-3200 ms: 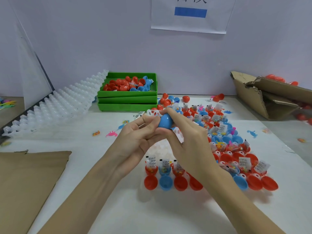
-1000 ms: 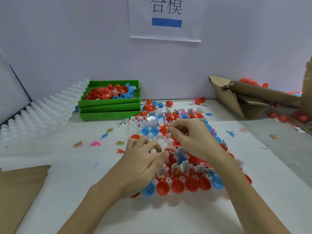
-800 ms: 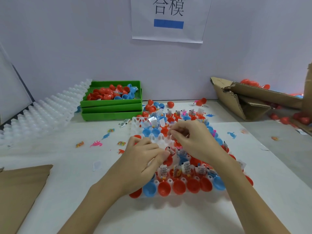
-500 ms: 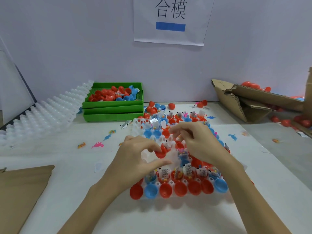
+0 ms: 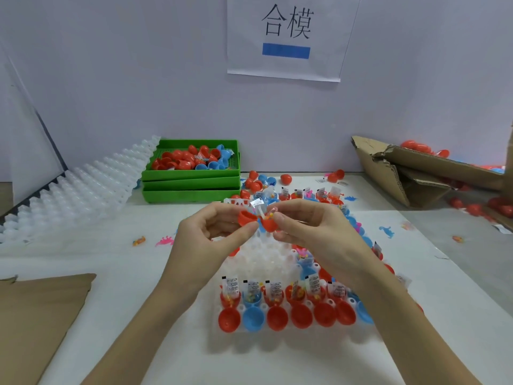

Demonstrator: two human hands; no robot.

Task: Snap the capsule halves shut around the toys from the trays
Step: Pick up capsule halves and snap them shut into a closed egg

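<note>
Table (image 5: 116,287): white, strewn with small toys.
Box (image 5: 416,173): torn cardboard, far right.
Bins (image 5: 191,187): green stack, top one holding red and blue capsules.
Tray (image 5: 266,257): white, rows of open capsules with toys and labels.
Left hand (image 5: 211,237): raised over the tray, pinching a red cap (image 5: 247,218).
Right hand (image 5: 313,232): pinching a filled red half (image 5: 269,225), touching the cap.

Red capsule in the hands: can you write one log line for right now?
step: closing | left hand: pinches red cap | right hand: holds filled red half | capsule: not yet shut | tray: more waiting
</note>
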